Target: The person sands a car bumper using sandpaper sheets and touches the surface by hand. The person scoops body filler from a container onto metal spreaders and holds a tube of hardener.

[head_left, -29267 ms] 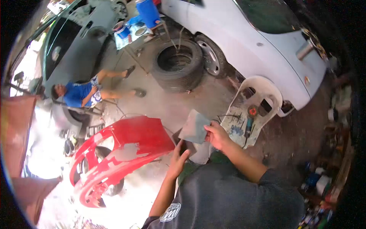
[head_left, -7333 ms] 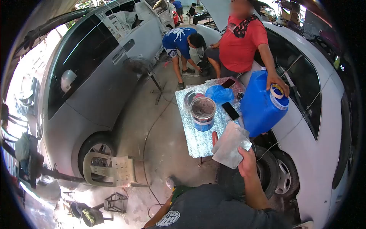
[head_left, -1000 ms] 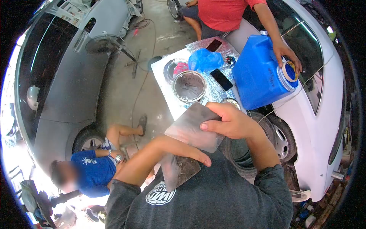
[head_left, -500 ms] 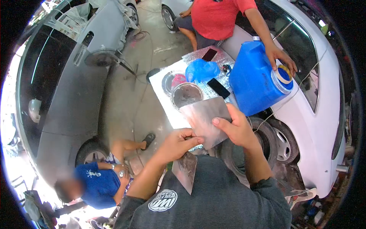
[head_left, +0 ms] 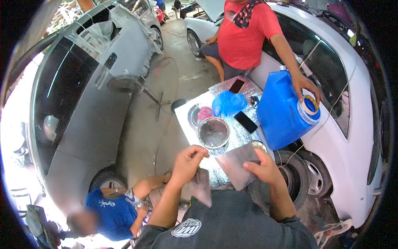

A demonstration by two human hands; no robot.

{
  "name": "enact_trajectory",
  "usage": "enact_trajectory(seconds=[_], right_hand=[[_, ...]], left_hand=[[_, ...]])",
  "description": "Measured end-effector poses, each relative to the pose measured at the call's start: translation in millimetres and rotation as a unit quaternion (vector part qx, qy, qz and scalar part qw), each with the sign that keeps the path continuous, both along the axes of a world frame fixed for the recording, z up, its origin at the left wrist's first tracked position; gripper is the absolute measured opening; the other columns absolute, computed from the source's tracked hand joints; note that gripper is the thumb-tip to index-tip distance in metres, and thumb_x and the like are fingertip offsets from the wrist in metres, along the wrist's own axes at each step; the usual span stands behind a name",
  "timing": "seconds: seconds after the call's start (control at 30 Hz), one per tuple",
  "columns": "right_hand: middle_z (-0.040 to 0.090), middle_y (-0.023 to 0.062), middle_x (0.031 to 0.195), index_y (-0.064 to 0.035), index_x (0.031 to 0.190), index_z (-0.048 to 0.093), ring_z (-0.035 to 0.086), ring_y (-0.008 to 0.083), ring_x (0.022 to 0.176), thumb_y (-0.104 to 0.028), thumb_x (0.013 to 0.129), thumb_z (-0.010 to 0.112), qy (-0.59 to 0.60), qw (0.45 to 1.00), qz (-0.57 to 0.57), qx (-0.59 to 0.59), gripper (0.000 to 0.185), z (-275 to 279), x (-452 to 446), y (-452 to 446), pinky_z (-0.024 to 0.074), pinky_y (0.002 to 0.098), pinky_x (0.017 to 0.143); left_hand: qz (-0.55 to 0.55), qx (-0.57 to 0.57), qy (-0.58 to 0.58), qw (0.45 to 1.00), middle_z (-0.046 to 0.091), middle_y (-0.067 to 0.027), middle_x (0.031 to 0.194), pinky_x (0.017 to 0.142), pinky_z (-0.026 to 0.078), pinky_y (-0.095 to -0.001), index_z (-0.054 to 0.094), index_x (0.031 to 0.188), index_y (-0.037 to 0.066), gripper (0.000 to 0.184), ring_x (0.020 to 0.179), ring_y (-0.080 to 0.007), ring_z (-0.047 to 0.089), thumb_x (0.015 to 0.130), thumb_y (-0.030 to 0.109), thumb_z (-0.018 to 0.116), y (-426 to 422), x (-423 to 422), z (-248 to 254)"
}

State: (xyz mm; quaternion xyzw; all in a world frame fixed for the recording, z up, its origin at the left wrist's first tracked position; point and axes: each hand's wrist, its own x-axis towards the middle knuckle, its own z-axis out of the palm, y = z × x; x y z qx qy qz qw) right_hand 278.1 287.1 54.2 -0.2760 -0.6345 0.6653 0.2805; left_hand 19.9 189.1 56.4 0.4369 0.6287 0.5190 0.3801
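Observation:
My right hand (head_left: 265, 167) grips a flat, greyish rectangular putty plate (head_left: 237, 165) by its right edge, thumb on top. My left hand (head_left: 187, 165) is closed with thumb and forefinger pinched, apart from the plate's left edge. Below that palm hangs a thin, smeared putty scraper (head_left: 202, 190), held by fingers that are mostly hidden. Just beyond both hands stands an open round can (head_left: 213, 132) with grey residue inside.
On the foil-covered table (head_left: 188, 108) lie a blue plastic bag (head_left: 229, 103), a phone (head_left: 246, 122) and another phone (head_left: 236, 86). A co-worker in red rests a hand (head_left: 307, 89) on a blue jerrycan (head_left: 280, 112). Someone in blue (head_left: 112, 211) sits at left, between cars.
My left hand has come off the plate and moved away from it. The plate has lowered and tilted in my right hand. The view has shifted, showing more of the background.

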Motion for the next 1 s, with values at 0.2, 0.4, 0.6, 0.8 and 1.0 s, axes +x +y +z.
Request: enact_trajectory(seconds=[0.2, 0.4, 0.6, 0.8, 1.0], right_hand=[[0.065, 0.0056, 0.101, 0.0017, 0.124, 0.058, 0.059, 0.0112, 0.094, -0.018, 0.086, 0.076, -0.017, 0.999, 0.045, 0.018, 0.046, -34, -8, -29, 0.0474, 0.0295, 0.089], [0.064, 0.0082, 0.113, -0.0083, 0.124, 0.062, 0.057, 0.0215, 0.115, -0.021, 0.088, 0.07, -0.037, 0.992, 0.039, 0.11, 0.038, -32, -26, -30, 0.0176, 0.0498, 0.117], [0.064, 0.0056, 0.121, -0.0044, 0.117, 0.066, 0.054, 0.0188, 0.122, -0.016, 0.093, 0.061, 0.014, 0.991, 0.071, 0.114, 0.027, -38, -30, -28, -0.0018, 0.0507, 0.12], [0.059, 0.0126, 0.133, 0.0051, 0.116, 0.064, 0.035, 0.022, 0.142, -0.011, 0.095, 0.059, 0.043, 0.989, -0.024, -0.143, 0.026, -39, -14, -35, 0.0141, 0.0394, 0.119], [0.058, 0.014, 0.134, 0.007, 0.122, 0.061, 0.032, 0.0211, 0.144, -0.009, 0.097, 0.058, 0.072, 0.985, -0.021, -0.154, 0.029, -26, -11, -32, 0.028, 0.0332, 0.113]], left_hand=[[0.209, 0.128, 0.111, 0.963, 0.069, -0.0093, 0.084, 0.076, 0.048, -0.0298, 0.067, 0.103, -0.005, 0.024, 0.08, -0.0142, 0.062, 0.099, 0.016, 0.055, 10, -3, -10], [0.223, 0.114, -0.009, 0.968, 0.066, -0.005, 0.084, 0.074, 0.045, -0.027, 0.065, 0.11, -0.003, 0.028, 0.074, -0.0107, 0.056, 0.104, 0.017, 0.047, 3, 9, -4], [0.073, 0.078, -0.149, 0.983, 0.069, -0.0097, 0.107, 0.063, 0.044, -0.0204, 0.058, 0.128, -0.001, 0.032, 0.074, -0.0077, 0.056, 0.105, 0.018, 0.046, -10, 14, -22], [0.159, -0.053, 0.126, 0.978, 0.059, -0.02, 0.127, 0.086, 0.051, -0.036, 0.049, 0.137, -0.002, 0.042, 0.098, -0.0301, 0.063, 0.096, 0.007, 0.053, -31, -57, -160], [-0.131, -0.178, 0.677, 0.702, 0.031, -0.0279, 0.152, 0.107, 0.038, -0.0575, 0.025, 0.151, -0.002, 0.079, 0.133, -0.048, 0.04, 0.088, 0.027, 0.064, -209, -27, -403]])
